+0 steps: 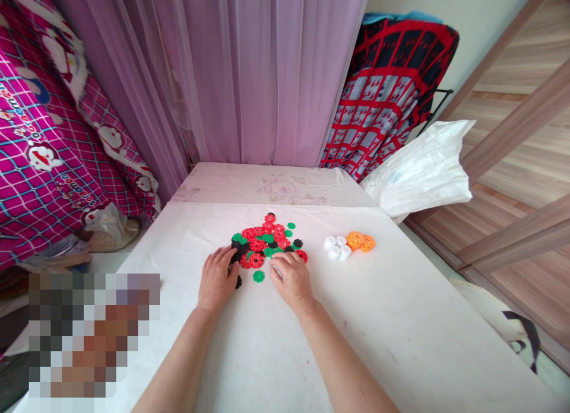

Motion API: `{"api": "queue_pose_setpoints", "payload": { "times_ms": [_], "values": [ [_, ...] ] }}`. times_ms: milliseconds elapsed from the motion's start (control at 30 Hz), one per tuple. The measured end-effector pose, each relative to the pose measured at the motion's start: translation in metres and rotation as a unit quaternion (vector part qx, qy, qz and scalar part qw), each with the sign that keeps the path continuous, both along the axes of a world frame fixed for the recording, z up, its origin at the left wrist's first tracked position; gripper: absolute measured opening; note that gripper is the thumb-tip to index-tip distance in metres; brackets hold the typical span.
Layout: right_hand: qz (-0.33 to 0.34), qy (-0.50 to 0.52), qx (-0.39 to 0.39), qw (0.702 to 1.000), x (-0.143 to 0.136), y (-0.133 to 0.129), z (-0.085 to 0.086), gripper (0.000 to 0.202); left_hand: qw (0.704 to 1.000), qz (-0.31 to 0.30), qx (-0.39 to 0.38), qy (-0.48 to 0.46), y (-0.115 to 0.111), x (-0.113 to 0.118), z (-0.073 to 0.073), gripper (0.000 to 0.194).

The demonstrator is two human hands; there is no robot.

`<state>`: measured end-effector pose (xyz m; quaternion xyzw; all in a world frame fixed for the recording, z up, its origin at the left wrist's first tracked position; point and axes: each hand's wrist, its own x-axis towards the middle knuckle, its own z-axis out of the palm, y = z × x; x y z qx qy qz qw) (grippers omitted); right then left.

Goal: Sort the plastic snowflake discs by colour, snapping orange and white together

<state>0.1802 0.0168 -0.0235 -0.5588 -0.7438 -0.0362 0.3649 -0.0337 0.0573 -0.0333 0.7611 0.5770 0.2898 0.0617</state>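
A loose pile of flower-shaped plastic discs lies in the middle of the table, made up of red discs, green discs and black discs. At the pile's left edge, my left hand rests its fingertips on some black discs, thumb apart from the fingers. My right hand is at the near right side of the pile, fingers bent over its edge beside a red disc, with a gap between thumb and forefinger. No disc shows gripped in either hand. Some discs are partly hidden under the fingers.
To the right of the pile sit a cluster of white discs and a heap of orange discs, touching each other. A white bag stands by the table's far right edge. Purple curtains hang behind.
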Motion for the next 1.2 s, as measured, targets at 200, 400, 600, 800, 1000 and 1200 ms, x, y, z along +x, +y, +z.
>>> {"api": "queue_pose_setpoints", "payload": {
  "times_ms": [200,400,600,800,1000,1200],
  "values": [
    [0.000,-0.026,-0.061,0.998,-0.031,0.012,-0.001,0.026,1.000,-0.007,0.007,-0.009,0.002,0.000,-0.002,0.037],
    [-0.040,-0.052,-0.082,0.995,-0.040,0.022,-0.006,0.029,1.000,0.000,0.006,-0.006,0.002,0.001,-0.003,0.037],
    [-0.035,-0.018,-0.042,0.998,-0.041,0.020,-0.009,0.034,1.000,-0.001,0.010,-0.008,0.001,0.001,-0.003,0.037],
    [-0.067,0.091,0.023,0.993,0.011,0.006,-0.005,0.028,1.000,-0.001,0.009,-0.007,0.000,0.001,-0.002,0.037],
    [-0.173,0.140,-0.019,0.975,0.068,0.001,-0.009,0.028,1.000,-0.005,0.003,-0.001,0.001,0.000,-0.002,0.037],
    [-0.149,0.128,-0.038,0.980,0.066,0.005,-0.018,0.030,1.000,-0.003,0.005,0.007,0.001,-0.001,-0.002,0.038]
  ]
}}
